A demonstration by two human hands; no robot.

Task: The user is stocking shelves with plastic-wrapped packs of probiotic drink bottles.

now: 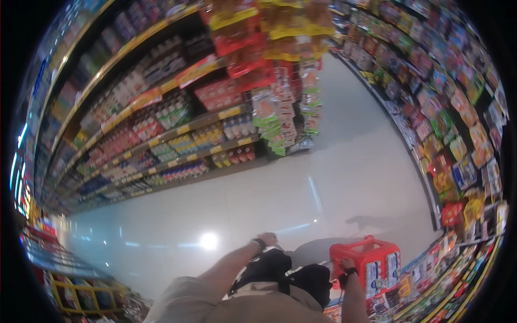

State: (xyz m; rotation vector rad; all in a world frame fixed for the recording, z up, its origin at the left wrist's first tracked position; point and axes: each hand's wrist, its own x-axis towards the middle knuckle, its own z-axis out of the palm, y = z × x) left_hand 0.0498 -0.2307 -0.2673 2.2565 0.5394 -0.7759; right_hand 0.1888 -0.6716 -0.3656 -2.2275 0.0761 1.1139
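My right hand [346, 265], with a dark band at the wrist, is closed on a red plastic shopping basket [338, 251] at its left side, low by my leg. In the basket stand shrink-wrapped multipacks of small bottles [374, 276], white and blue. My left hand [267, 239] hangs in front of my body over the floor, also with a dark wristband. Nothing shows in it, and its fingers are too blurred to tell how far apart they are.
Shelves of bottled drinks [173, 109] line the aisle across from me. Hanging snack packets [274, 113] project at the shelf end. Packaged-snack racks [440, 117] curve along the right, and more shelves [440, 278] stand close beside the basket. Pale glossy floor [173, 214] runs between.
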